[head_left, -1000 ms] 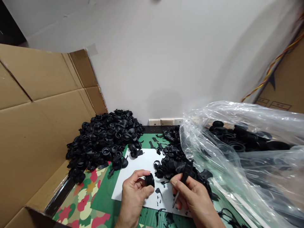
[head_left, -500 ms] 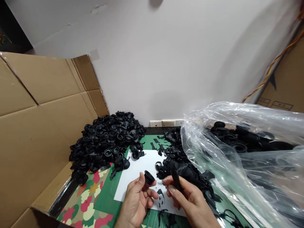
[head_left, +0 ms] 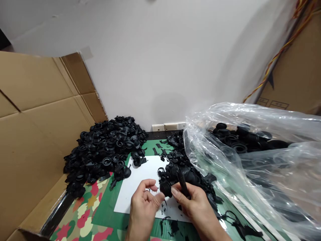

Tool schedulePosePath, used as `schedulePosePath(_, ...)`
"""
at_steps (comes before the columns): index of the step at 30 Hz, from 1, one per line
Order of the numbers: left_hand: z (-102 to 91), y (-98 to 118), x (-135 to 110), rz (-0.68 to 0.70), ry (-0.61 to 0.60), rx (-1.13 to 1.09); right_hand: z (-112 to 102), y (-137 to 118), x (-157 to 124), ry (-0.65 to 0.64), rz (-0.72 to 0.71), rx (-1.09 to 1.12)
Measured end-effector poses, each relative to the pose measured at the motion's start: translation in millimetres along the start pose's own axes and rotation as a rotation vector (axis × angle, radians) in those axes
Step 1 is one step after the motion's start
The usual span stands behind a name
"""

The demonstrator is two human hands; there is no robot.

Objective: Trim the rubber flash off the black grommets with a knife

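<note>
Between my two hands is a small black ribbed rubber part (head_left: 165, 189). My right hand (head_left: 194, 202) pinches its right side between thumb and forefinger. The same hand also keeps a slim black stick-like tool (head_left: 183, 182) gripped upright; its working end cannot be made out. My left hand (head_left: 145, 204) is at the part's left side, fingers bent and apart, its thumb tip at the part's lower edge. Beneath them lies a white sheet (head_left: 137, 180) with thin black scraps (head_left: 164, 209) on it.
Many black ribbed parts (head_left: 105, 147) are heaped at left against a cardboard box (head_left: 50, 134). Black trimmings (head_left: 193, 177) pile up at right. A clear plastic bag (head_left: 215, 147) with black rubber pieces stands beyond them. A green mat (head_left: 107, 214) covers the table; a wall stands behind.
The ribbed part has gone from my left hand's fingers to my right hand's pinch. My hands have come together, and the left fingers have loosened. The whole view has shifted slightly.
</note>
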State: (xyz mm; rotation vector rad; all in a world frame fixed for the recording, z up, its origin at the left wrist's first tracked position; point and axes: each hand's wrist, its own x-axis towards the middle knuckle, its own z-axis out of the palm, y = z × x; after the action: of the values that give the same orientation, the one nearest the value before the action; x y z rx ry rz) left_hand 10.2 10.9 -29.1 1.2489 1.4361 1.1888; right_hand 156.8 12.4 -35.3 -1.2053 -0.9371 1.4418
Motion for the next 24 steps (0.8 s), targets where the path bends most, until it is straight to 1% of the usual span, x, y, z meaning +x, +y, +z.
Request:
schedulePosePath(3,-0.9,3.2,-4.7,0.200,-0.045,0.128,0.8,0.6,0.0,-0.024,0.039,0.090)
schedulePosePath(5,1.1,7.7,-6.3,0.265,-0.080,0.181,2.0,-1.0,-0.6,-0.062,0.061,0.143)
schedulePosePath(6,2.4,10.2,-6.3,0.275,-0.096,0.183,2.4,-2.0,-0.9,-0.081,0.075,0.170)
schedulePosePath(8,5.2,14.3,-5.0,0.255,-0.106,0.134,2.3,-4.0,-1.2,-0.110,0.109,0.231)
schedulePosePath(11,8.1,16.5,-1.2,0.140,-0.086,-0.017,0.7,-5.7,-0.8,-0.138,0.168,0.318)
schedulePosePath(13,8.7,15.3,1.5,0.063,-0.060,-0.107,-0.4,-5.8,-0.3,-0.163,0.193,0.337)
schedulePosePath(15,8.5,13.6,3.7,0.034,-0.036,-0.156,-1.1,-5.3,0.1,-0.177,0.201,0.324)
schedulePosePath(21,7.3,13.2,4.7,0.039,0.018,-0.190,1.2,1.8,1.5,-0.132,0.135,0.186)
schedulePosePath(24,6.0,12.3,3.2,-0.025,-0.026,-0.217,2.9,7.9,3.8,-0.144,0.072,0.148)
